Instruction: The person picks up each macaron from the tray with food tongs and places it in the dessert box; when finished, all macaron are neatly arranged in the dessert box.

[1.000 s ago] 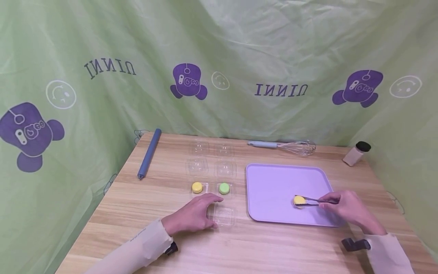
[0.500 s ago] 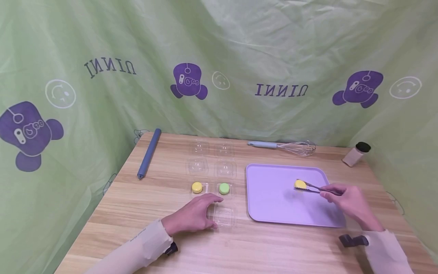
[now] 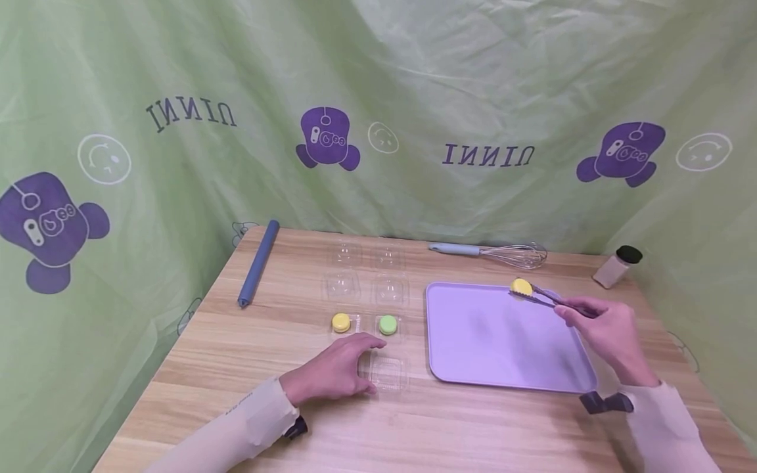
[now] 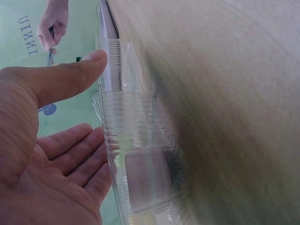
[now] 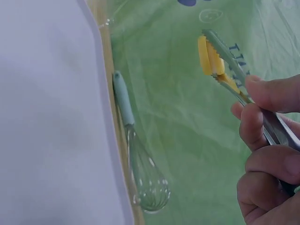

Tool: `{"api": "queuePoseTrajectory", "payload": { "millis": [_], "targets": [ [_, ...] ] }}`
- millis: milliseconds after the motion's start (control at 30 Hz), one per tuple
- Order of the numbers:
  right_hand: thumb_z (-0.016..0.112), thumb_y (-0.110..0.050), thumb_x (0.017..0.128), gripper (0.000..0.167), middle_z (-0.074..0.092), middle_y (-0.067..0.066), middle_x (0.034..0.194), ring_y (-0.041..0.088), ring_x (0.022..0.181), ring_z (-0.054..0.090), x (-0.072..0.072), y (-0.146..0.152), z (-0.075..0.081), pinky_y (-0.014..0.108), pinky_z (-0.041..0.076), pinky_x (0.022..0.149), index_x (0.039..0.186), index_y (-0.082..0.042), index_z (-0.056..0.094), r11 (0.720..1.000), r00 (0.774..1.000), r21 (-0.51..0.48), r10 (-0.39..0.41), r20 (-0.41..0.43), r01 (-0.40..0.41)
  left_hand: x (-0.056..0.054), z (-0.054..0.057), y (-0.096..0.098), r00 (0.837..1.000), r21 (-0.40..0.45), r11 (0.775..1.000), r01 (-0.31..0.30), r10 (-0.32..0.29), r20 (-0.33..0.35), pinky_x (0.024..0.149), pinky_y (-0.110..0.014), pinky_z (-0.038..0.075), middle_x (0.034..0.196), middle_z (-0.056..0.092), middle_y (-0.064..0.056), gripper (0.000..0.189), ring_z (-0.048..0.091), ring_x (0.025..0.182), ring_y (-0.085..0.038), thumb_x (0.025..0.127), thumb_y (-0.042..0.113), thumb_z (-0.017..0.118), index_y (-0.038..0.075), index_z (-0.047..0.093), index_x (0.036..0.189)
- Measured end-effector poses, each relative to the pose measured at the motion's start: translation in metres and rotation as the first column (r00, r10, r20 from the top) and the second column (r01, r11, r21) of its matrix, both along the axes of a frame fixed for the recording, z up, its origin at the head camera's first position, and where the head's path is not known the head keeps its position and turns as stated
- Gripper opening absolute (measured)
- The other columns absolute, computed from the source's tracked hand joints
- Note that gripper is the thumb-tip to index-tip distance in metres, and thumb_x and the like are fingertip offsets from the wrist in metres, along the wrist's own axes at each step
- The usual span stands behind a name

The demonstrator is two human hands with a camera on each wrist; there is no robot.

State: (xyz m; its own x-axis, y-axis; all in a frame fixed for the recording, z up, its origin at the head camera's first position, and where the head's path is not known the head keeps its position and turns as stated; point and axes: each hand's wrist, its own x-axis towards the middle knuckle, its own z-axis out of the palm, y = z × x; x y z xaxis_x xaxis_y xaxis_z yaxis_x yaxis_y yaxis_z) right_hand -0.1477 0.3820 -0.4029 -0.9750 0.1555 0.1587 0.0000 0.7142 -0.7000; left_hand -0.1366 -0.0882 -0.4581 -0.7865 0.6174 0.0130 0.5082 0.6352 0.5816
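Observation:
My right hand (image 3: 609, 335) grips serrated tongs (image 3: 545, 297), raised over the back right of the purple tray (image 3: 473, 335). Pinched edge-on between the tong tips is a yellow macaron (image 5: 205, 55). On the table, my left hand (image 3: 331, 371) rests with thumb and fingers spread at the left side of a clear plastic container (image 3: 390, 374). Its thumb lies at the container's rim in the left wrist view, the other fingers loosely extended. Just beyond that hand, another yellow macaron (image 3: 341, 322) and a green macaron (image 3: 388, 324) sit in clear plastic containers.
Behind the macarons lie clear domed lids (image 3: 341, 286). A blue rolling pin (image 3: 258, 264) lies at the far left. Along the back edge is a whisk (image 3: 455, 249), with a black-capped jar (image 3: 615, 268) at the right. A green curtain (image 3: 402, 79) hangs around the table.
The right hand has lifted the yellow macaron off the tray with the tongs and carried it up toward the tray's back edge. The left hand has stayed in place.

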Motion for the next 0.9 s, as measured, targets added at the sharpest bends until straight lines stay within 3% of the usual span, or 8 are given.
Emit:
{"api": "queuePoseTrajectory", "payload": {
  "millis": [267, 467, 633, 700, 900],
  "targets": [
    [0.08, -0.028, 0.088, 0.038, 0.067, -0.029, 0.069, -0.003, 0.063, 0.066, 0.0, -0.026, 0.013, 0.017, 0.048, 0.05, 0.112, 0.001, 0.075, 0.998, 0.993, -0.059, 0.012, -0.115, -0.019, -0.001, 0.0, 0.0, 1.0, -0.002, 1.0, 0.002, -0.002, -0.008, 0.117, -0.04, 0.047, 0.14, 0.063, -0.005, 0.076, 0.058, 0.133, -0.022, 0.071, 0.024, 0.091, 0.009, 0.058, 0.138],
    [0.082, -0.018, 0.085, 0.024, 0.068, -0.028, 0.069, -0.003, 0.06, 0.066, -0.003, -0.053, 0.025, 0.017, 0.046, 0.045, 0.103, -0.002, 0.079, 0.994, 0.965, -0.065, 0.073, -0.25, -0.092, -0.001, 0.0, 0.0, 1.0, -0.004, 1.0, -0.002, 0.001, -0.01, 0.117, -0.04, 0.047, 0.14, 0.063, -0.005, 0.076, 0.058, 0.133, -0.022, 0.071, 0.024, 0.091, 0.009, 0.058, 0.138],
    [0.083, -0.012, 0.083, 0.017, 0.067, -0.033, 0.071, -0.005, 0.059, 0.064, -0.008, -0.076, 0.031, 0.014, 0.047, 0.047, 0.099, -0.006, 0.08, 0.983, 0.939, -0.054, 0.153, -0.307, -0.177, -0.001, 0.001, 0.001, 1.0, 0.001, 1.0, -0.007, 0.007, 0.001, 0.117, -0.041, 0.047, 0.14, 0.063, -0.006, 0.077, 0.058, 0.134, -0.022, 0.07, 0.025, 0.092, 0.009, 0.058, 0.138],
    [0.084, -0.009, 0.082, 0.017, 0.069, -0.029, 0.072, -0.006, 0.06, 0.063, -0.01, -0.084, 0.032, 0.013, 0.048, 0.048, 0.098, -0.006, 0.08, 0.976, 0.927, -0.049, 0.186, -0.325, -0.213, -0.001, 0.001, 0.001, 1.0, 0.002, 1.0, -0.007, 0.007, 0.004, 0.117, -0.041, 0.047, 0.141, 0.063, -0.006, 0.077, 0.058, 0.134, -0.023, 0.07, 0.024, 0.092, 0.009, 0.058, 0.138],
    [0.085, -0.005, 0.079, 0.017, 0.079, 0.006, 0.08, -0.006, 0.061, 0.062, -0.011, -0.108, 0.033, 0.012, 0.049, 0.05, 0.096, -0.006, 0.081, 0.945, 0.89, -0.033, 0.293, -0.35, -0.324, -0.001, 0.002, 0.002, 1.0, 0.001, 1.0, -0.005, 0.005, 0.014, 0.117, -0.042, 0.047, 0.141, 0.063, -0.006, 0.077, 0.058, 0.134, -0.023, 0.071, 0.023, 0.091, 0.009, 0.058, 0.139]
  ]
}}
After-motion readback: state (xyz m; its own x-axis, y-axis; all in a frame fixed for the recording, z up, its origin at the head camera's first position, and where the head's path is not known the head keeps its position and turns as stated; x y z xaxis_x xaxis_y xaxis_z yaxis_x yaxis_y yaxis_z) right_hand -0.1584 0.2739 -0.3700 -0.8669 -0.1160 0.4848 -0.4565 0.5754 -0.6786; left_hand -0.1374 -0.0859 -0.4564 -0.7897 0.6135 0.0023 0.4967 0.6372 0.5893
